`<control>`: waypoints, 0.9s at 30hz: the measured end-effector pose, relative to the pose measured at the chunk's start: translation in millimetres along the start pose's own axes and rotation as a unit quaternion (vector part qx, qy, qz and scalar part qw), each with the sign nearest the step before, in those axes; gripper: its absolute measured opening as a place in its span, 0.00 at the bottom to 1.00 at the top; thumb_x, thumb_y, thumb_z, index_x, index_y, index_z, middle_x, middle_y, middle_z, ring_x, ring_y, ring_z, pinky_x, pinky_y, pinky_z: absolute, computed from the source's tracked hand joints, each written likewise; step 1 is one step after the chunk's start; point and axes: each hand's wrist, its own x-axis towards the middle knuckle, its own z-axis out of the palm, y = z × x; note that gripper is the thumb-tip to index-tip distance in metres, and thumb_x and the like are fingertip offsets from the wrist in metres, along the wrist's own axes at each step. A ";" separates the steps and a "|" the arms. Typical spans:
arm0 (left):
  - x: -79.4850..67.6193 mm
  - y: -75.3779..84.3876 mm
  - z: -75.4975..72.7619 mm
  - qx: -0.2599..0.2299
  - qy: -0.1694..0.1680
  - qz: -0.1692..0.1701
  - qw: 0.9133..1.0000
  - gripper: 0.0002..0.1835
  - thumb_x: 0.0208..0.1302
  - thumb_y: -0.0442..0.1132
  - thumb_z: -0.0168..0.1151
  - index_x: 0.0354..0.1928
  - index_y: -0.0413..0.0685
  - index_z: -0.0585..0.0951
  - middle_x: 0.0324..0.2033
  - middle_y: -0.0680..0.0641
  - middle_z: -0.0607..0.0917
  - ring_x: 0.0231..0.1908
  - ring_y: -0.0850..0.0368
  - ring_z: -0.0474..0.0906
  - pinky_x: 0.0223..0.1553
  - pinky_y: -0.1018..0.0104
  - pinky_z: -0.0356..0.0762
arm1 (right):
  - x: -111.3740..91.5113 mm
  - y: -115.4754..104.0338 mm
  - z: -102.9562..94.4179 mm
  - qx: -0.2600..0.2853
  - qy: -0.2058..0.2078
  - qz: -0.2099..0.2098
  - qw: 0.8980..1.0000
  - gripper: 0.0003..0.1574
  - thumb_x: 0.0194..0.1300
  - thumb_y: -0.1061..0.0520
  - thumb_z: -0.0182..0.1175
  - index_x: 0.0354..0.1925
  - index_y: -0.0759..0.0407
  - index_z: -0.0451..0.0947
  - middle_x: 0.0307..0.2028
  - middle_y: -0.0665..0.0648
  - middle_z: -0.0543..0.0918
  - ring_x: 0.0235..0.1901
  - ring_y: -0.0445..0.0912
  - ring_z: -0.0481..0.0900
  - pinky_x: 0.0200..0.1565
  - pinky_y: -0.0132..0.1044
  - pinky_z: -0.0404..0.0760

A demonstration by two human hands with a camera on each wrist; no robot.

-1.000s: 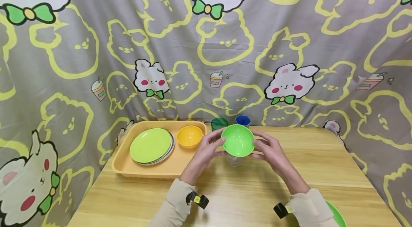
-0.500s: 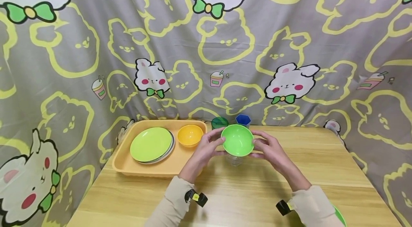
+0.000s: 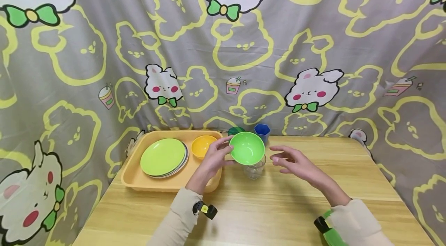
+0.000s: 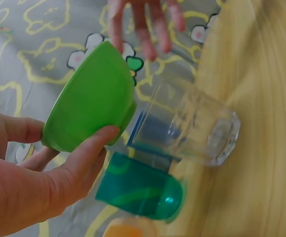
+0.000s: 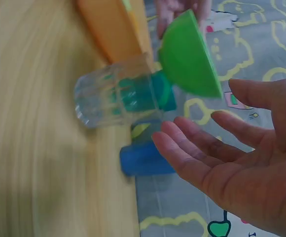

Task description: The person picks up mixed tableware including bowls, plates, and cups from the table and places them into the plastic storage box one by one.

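Note:
My left hand (image 3: 213,155) grips a bright green bowl (image 3: 247,148) by its left side, thumb at the rim and fingers under it. In the left wrist view the bowl (image 4: 96,98) is held in the air, tilted. A clear glass (image 3: 254,169) stands on the table below it, partly hidden by the bowl in the head view. To the right, my right hand (image 3: 295,162) is apart from the bowl, its fingers spread and holding nothing. The right wrist view shows a gap between this hand (image 5: 232,153) and the bowl (image 5: 190,57).
An orange tray (image 3: 132,180) on the left holds a stack of plates (image 3: 163,157) and a yellow-orange bowl (image 3: 202,146). Behind the glass stand a teal cup (image 3: 235,131) and a blue cup (image 3: 262,131). A green item (image 3: 332,234) lies under the right sleeve. A patterned curtain hangs behind.
My right hand has let go of the green bowl and moved right. My left hand has carried the bowl slightly left, uncovering more of the glass.

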 end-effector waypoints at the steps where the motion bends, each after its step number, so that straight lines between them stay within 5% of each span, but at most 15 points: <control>1: 0.0 1.1 -2.8 -0.001 0.006 0.001 1.000 0.25 0.74 0.30 0.55 0.72 0.41 0.72 0.63 0.33 0.75 0.56 0.43 0.78 0.51 0.40 0.83 | -2.0 0.4 -1.6 -0.019 -0.005 -0.004 1.000 0.32 0.78 0.52 0.57 0.72 0.67 0.66 0.62 0.73 0.76 0.58 0.65 0.79 0.52 0.51 0.86; 9: 1.1 8.7 -26.9 0.013 0.062 0.010 0.998 0.25 0.73 0.30 0.56 0.71 0.40 0.73 0.59 0.33 0.75 0.55 0.43 0.77 0.49 0.44 0.85 | -19.2 7.9 -13.1 -0.133 -0.052 -0.050 0.988 0.21 0.78 0.57 0.57 0.62 0.68 0.77 0.56 0.63 0.83 0.55 0.57 0.82 0.53 0.36 0.83; 17: -0.1 12.0 -56.6 0.030 0.120 0.007 0.992 0.25 0.73 0.29 0.55 0.70 0.40 0.73 0.60 0.32 0.73 0.59 0.36 0.73 0.47 0.48 0.87 | -38.4 22.5 -32.1 -0.139 -0.091 -0.052 0.985 0.20 0.78 0.58 0.56 0.60 0.69 0.77 0.52 0.62 0.85 0.51 0.47 0.84 0.49 0.34 0.84; 27: 4.2 15.1 -92.8 0.031 0.168 -0.001 0.985 0.26 0.73 0.28 0.52 0.72 0.37 0.69 0.64 0.32 0.68 0.60 0.37 0.71 0.48 0.50 0.86 | -61.2 45.8 -49.6 -0.136 -0.092 -0.053 0.985 0.19 0.77 0.61 0.56 0.59 0.73 0.76 0.53 0.71 0.82 0.49 0.38 0.82 0.47 0.33 0.84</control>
